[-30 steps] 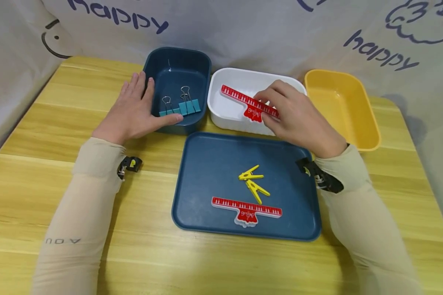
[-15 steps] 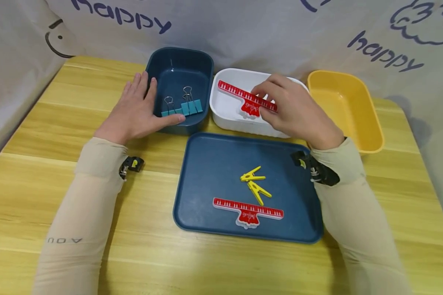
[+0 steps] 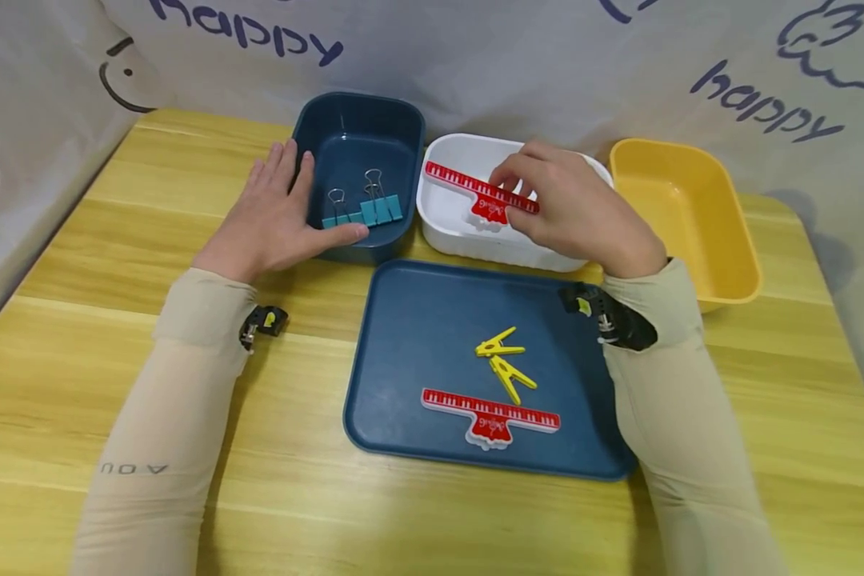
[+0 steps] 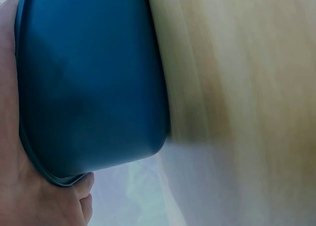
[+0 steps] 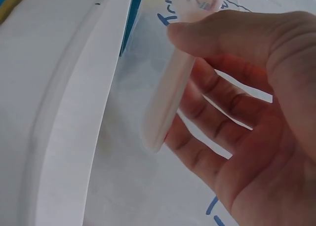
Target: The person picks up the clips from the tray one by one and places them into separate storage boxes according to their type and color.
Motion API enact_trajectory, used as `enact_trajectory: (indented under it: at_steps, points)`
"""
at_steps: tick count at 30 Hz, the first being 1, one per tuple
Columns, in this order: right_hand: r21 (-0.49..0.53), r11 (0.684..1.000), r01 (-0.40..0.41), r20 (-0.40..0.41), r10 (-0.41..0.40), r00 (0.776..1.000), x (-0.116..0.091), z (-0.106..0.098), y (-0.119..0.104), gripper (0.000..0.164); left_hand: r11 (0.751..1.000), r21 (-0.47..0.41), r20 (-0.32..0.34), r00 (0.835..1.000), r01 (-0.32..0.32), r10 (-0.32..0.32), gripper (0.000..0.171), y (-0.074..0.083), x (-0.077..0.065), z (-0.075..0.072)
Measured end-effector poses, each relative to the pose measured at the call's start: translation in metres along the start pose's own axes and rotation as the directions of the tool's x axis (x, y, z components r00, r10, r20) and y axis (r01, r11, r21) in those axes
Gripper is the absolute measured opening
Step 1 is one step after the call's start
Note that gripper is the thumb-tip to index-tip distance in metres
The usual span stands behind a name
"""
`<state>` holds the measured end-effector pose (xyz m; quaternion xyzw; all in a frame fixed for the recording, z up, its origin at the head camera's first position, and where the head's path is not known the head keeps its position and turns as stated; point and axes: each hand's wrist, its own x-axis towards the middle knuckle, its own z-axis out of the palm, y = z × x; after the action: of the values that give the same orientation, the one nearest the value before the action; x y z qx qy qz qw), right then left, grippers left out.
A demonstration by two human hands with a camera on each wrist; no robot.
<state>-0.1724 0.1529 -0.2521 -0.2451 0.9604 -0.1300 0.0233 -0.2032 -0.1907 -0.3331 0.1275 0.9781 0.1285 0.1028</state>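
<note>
Red clip [image 3: 477, 187] shifted left, right hand [image 3: 578, 206] pinching, left hand [image 3: 274, 214] splayed

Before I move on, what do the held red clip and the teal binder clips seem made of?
Held red clip: probably smooth plastic, as its thick whitish edge looks slightly translucent. Teal binder clips: likely painted metal, evenly coloured, with shiny wire handles.

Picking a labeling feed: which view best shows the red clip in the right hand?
Head: the held red clip shows its patterned red face, though the right hand covers part. The right wrist view gives mostly a pale side, partly covered; the left wrist view shows none of it.
</note>
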Motion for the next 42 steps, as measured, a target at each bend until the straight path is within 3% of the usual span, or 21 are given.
enact_trajectory:
  at_steps: [25,42]
  points:
    - [-0.023,0.998,-0.06,0.077,0.062,0.995,0.017,0.008,0.022,0.044,1.0,0.001,-0.009,1.0,0.006,-0.006,0.13,0.001,0.0,0.002]
    - [-0.021,1.0,-0.021,0.136,0.024,0.99,0.032,0.02,0.029,0.04,1.0,0.006,-0.006,1.0,0.011,-0.011,0.129,-0.001,0.0,0.002]
